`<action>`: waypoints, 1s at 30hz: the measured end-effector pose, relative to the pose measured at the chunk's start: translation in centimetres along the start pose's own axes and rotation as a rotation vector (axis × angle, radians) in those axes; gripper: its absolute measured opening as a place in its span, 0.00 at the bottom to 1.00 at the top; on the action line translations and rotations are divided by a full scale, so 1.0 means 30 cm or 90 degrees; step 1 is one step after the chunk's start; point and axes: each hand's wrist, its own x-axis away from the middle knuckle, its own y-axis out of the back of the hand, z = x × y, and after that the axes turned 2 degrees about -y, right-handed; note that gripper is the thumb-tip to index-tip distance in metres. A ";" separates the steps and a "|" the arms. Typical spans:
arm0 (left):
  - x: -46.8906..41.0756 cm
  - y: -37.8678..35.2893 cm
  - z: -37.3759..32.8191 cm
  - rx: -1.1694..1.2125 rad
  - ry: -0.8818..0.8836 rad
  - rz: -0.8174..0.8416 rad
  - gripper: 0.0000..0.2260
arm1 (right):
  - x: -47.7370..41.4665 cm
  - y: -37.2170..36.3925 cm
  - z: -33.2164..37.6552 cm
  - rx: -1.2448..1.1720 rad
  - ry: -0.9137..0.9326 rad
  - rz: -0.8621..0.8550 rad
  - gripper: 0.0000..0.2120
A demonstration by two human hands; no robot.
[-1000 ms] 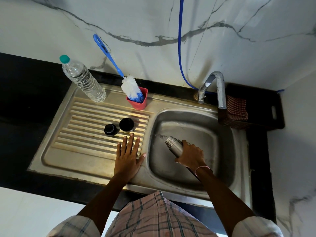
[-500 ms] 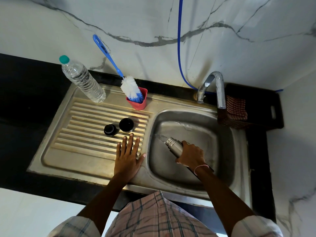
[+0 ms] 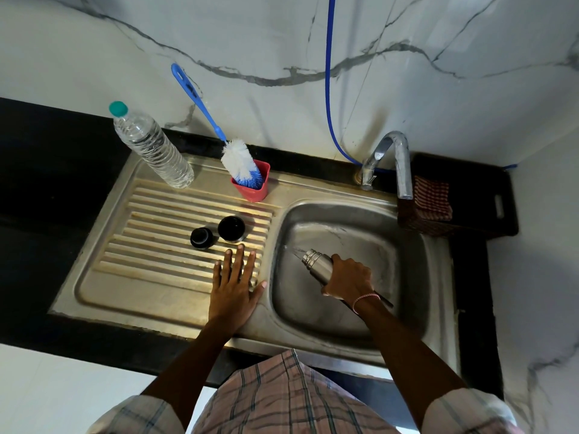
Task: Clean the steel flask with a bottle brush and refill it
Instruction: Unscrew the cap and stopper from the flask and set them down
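My right hand (image 3: 348, 277) grips the steel flask (image 3: 317, 265) over the sink basin (image 3: 404, 264). The flask is tilted with its open mouth pointing left and down, and water runs out of it. My left hand (image 3: 235, 283) rests flat on the ribbed drainboard (image 3: 150, 245), fingers spread. The flask's two black caps (image 3: 201, 238) (image 3: 231, 229) lie just beyond its fingertips. The bottle brush (image 3: 238, 162), white and blue bristles on a blue handle, stands in a red cup (image 3: 255, 187) at the back of the drainboard.
A clear plastic water bottle (image 3: 153, 148) with a teal cap stands at the drainboard's back left. The tap (image 3: 398, 161) arches over the basin's back right. A dark basket with a checked cloth (image 3: 430, 198) sits beside it. A blue hose (image 3: 328, 89) hangs down the marble wall.
Water keeps pouring from the flask's mouth, which has tipped slightly lower into the basin. My left hand has stayed flat on the drainboard.
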 end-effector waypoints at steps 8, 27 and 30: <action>-0.004 0.006 0.002 0.009 0.006 0.005 0.36 | -0.011 0.018 0.030 0.069 0.020 0.025 0.33; -0.001 0.008 -0.001 0.003 0.010 0.016 0.36 | -0.007 0.066 0.118 0.232 0.091 0.050 0.32; 0.000 0.008 0.000 0.002 0.012 0.018 0.36 | 0.002 0.070 0.123 0.265 0.086 0.054 0.32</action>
